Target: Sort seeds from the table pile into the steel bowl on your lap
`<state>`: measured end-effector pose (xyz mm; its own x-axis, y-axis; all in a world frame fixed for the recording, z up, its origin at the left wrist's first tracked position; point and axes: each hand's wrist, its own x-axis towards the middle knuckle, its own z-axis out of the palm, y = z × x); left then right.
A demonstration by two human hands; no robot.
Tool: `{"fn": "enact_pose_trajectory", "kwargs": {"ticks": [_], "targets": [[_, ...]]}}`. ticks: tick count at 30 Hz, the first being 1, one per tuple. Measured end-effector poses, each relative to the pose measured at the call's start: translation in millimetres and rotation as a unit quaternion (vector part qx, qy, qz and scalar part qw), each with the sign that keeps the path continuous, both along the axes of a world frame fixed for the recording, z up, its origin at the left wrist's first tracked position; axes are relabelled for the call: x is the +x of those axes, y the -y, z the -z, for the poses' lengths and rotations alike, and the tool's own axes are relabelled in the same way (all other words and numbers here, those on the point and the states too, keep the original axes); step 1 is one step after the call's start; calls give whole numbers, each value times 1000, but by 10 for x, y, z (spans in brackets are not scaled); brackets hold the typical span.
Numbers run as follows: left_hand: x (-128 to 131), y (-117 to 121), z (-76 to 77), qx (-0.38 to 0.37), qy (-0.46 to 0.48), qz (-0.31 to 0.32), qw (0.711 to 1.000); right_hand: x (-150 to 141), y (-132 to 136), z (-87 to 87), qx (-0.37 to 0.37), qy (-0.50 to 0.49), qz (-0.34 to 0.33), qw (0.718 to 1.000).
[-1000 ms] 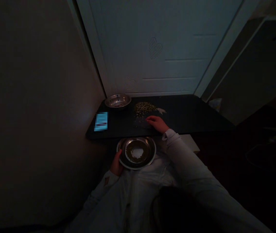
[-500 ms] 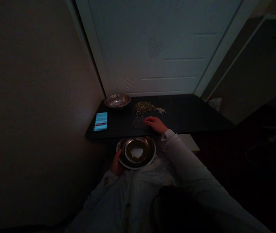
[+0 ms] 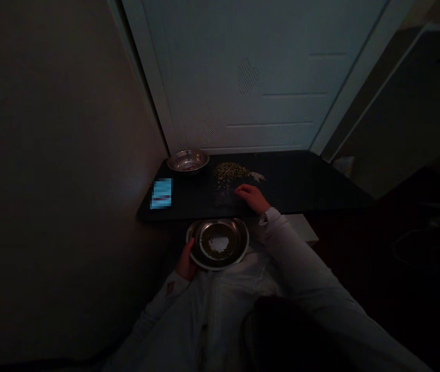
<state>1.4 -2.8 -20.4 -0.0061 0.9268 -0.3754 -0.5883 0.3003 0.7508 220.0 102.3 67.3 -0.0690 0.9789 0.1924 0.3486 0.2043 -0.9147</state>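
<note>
My left hand (image 3: 186,262) grips the left side of a shiny metal bowl (image 3: 245,248) above my lap. Inside it lies a ring of small greenish grains (image 3: 225,252) around a pale centre. Over the dark table, the fingers of my right hand (image 3: 253,198) are drawn together at the tips; whatever is between them is too small or dark to see. Just beyond this hand spreads a heap of mixed green and pale grains (image 3: 230,171). A smaller patch of white grains (image 3: 257,176) adjoins its right side. Under the fingertips is a faint, see-through sheet or bag (image 3: 223,198).
A second metal bowl (image 3: 188,161) stands at the table's back left. In front of it lies a lit, blurred-out screen (image 3: 161,194). The dark table (image 3: 305,181) backs onto a white panel with hearts (image 3: 282,67). A pale box (image 3: 301,227) is below its front edge.
My right hand has shifted slightly right, its fingertips drawing away from the loose grains. My left hand and the bowl stay nearly where they were.
</note>
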Motion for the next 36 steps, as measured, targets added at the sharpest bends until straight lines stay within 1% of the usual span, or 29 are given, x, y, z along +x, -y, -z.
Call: {"fn": "enact_pose_trajectory", "kwargs": {"ticks": [2, 4, 8, 12, 15, 18, 22, 25, 28, 33, 36], "targets": [[-6, -1, 10, 7, 2, 3, 1000, -4, 7, -2, -1, 12, -1, 1000], [3, -1, -8, -4, 9, 8, 1000, -10, 10, -1, 3, 26, -2, 1000], [50, 6, -102, -32, 29, 14, 999, -11, 7, 4, 23, 34, 19, 999], [74, 25, -157, -38, 35, 19, 998, -1, -8, 21, 37, 34, 46, 998], [70, 37, -158, -28, 33, 11, 999, 3, -17, 32, 42, 38, 44, 997], [65, 32, -141, -29, 32, 18, 999, 2, -15, 33, 45, 46, 43, 997], [45, 11, -84, -8, 19, 18, 1000, 0, -9, 30, 47, 63, 51, 996], [28, 10, -52, 10, 11, 19, 1000, 5, -13, 33, 45, 47, 58, 996], [28, 18, -58, -1, 8, 12, 1000, 9, -16, 32, 41, 34, 56, 997], [43, 20, -93, -26, 11, 10, 1000, 2, -6, 22, 47, 39, 28, 998], [47, 18, -99, -26, 13, 12, 1000, -3, -7, 24, 50, 49, 34, 997]]}}
